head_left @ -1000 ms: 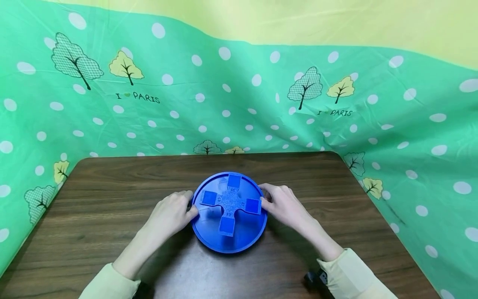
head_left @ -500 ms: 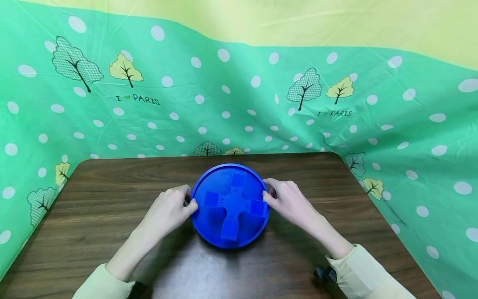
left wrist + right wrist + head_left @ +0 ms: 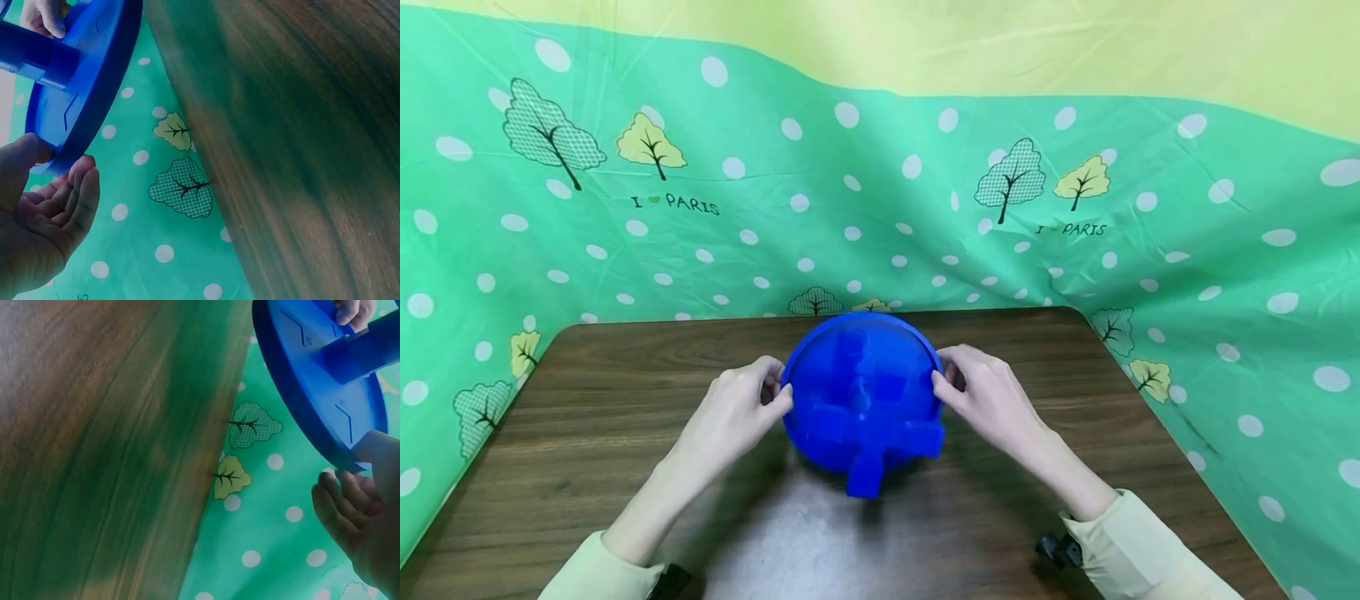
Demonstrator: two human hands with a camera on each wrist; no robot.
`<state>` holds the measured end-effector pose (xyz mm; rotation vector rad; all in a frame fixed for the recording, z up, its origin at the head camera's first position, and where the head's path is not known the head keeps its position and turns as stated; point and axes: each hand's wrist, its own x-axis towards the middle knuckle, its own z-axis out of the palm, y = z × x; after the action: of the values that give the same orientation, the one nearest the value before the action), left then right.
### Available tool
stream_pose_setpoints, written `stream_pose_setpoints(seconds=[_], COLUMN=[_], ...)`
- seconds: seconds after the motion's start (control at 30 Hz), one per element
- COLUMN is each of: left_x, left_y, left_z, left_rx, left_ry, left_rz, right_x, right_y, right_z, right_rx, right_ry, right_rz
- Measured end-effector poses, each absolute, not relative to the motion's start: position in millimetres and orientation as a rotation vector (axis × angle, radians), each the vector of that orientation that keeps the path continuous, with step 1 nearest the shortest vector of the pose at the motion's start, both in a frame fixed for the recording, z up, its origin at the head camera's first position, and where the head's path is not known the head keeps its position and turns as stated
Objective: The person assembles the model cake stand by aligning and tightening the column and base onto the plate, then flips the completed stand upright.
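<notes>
A blue round disc (image 3: 820,367) with a raised rim is held between both hands over the table, tilted so its face turns toward the person. From its middle juts a thick post (image 3: 37,59), seen in the left wrist view. A blue cross-shaped piece (image 3: 876,433) with square arm ends stands out from the face, its near arm reaching past the disc's lower edge. My left hand (image 3: 726,412) pinches the left rim, thumb on the face side. On the right rim, my right hand (image 3: 988,396) pinches likewise. Whether the disc's lower edge touches the table cannot be told.
A dark wood-grain table (image 3: 625,375) lies beneath. Green dotted cloth (image 3: 887,192) with printed trees hangs behind and along the sides. A black device (image 3: 1060,550) sits at the right cuff, and another dark one (image 3: 670,579) at the left.
Both hands have tipped the disc: its far rim rose and its face turned toward the person. The cross-shaped piece now shows lower, beyond the near edge.
</notes>
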<state>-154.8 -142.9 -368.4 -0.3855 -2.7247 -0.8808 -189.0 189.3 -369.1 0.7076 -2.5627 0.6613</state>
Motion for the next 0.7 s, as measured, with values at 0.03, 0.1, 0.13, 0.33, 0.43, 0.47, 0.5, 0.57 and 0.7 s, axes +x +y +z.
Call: stream_pose_setpoints(seconds=[0.03,0.1,0.13,0.33,0.43,0.47,0.5,0.57,0.7], left_x=[-155,-155,-155,-157,-157,-157,-157,-157,-158], left_y=[-143,-144,-145,-148,-150,-152,-153,-156,-159], left_z=[-368,-367,-367,-366,-367,-368,-369,-372,-378], left_rx=[-0.393,-0.405,-0.415,-0.483,-0.528,-0.547,-0.564,-0.597,-0.649], left_ry=[-2.713,-2.697,-2.689,-2.64,-2.594,-2.573,-2.55,-2.497,-2.411], left_rz=[-0.891,-0.906,-0.914,-0.97,-0.975,-0.968,-0.955,-0.916,-0.831], right_x=[-189,-190,-190,-191,-191,-191,-191,-190,-189], right_y=[190,191,191,191,191,191,191,190,189], right_z=[-369,-367,-367,-364,-364,-364,-364,-365,-367], right_rx=[0.709,0.709,0.71,0.71,0.724,0.729,0.735,0.753,0.771], right_ry=[-2.548,-2.529,-2.527,-2.554,-2.543,-2.536,-2.53,-2.515,-2.495], right_rz=[0.66,0.672,0.69,0.815,0.885,0.905,0.922,0.939,0.954])
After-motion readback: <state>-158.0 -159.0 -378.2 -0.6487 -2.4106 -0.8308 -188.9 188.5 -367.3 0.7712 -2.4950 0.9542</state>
